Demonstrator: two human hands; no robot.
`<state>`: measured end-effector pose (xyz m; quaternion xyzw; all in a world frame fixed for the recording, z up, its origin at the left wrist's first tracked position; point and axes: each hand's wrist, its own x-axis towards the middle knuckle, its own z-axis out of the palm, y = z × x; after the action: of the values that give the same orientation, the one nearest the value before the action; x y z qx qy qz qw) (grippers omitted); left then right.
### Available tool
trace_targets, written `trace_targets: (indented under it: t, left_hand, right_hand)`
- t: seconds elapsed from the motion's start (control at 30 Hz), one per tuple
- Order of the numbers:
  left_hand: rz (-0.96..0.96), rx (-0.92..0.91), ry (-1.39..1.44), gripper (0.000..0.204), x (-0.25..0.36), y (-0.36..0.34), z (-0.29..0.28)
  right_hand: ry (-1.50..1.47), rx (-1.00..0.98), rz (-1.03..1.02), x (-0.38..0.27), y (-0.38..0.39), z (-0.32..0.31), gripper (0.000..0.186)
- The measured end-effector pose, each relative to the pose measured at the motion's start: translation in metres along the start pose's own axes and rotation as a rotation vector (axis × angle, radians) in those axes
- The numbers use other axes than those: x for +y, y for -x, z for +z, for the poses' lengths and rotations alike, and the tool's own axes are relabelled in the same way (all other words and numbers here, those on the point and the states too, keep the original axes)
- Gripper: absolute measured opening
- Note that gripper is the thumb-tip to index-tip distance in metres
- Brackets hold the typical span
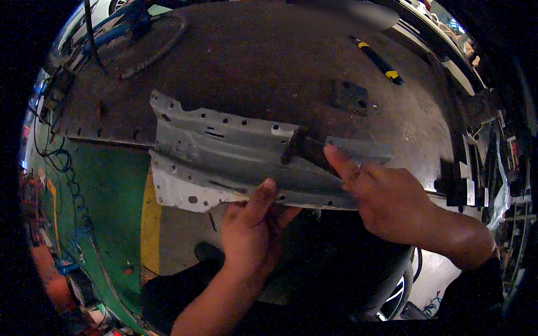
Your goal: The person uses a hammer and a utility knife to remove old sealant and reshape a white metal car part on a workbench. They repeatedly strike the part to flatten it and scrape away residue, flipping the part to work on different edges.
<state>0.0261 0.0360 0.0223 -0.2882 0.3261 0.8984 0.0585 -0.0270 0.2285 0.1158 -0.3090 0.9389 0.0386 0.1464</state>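
Note:
A long grey formed sheet-metal panel (pixel 221 151), with holes along its edges, lies partly on the dark workbench and juts past its near edge. My left hand (pixel 250 232) is closed on the panel's near edge, thumb on top and fingers underneath. In my right hand (pixel 386 199) is a dark T-shaped tool (pixel 311 152), its handle in my fist and the index finger stretched along it. The crosswise head rests on or just over the panel's upper face; contact is hard to tell. Whether it is a hammer or a scraper, I cannot make out.
On the dark bench top (pixel 252 67) lie a black-and-yellow handled tool (pixel 378 60) and a dark metal block (pixel 352 96). A ribbed hose (pixel 168 50) curves at the far left. Below are green floor (pixel 106 185), a coiled cable (pixel 78 210) and a wheel (pixel 397 297).

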Motion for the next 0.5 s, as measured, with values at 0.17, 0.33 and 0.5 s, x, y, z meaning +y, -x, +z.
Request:
trace_targets:
  t: [0.17,0.33,0.5]
  left_hand:
    - [0.016,0.026,-0.013,0.033,0.001,0.003,-0.003]
    - [-0.010,-0.015,-0.032,0.031,0.002,0.001,-0.005]
    - [-0.039,0.012,-0.052,0.031,0.004,0.000,-0.001]
  right_hand:
    - [-0.016,0.071,-0.057,-0.004,-0.001,-0.010,0.070]
    - [0.070,-0.110,-0.020,-0.019,-0.007,-0.016,0.075]
    - [0.064,0.050,-0.001,-0.016,0.001,-0.001,0.076]
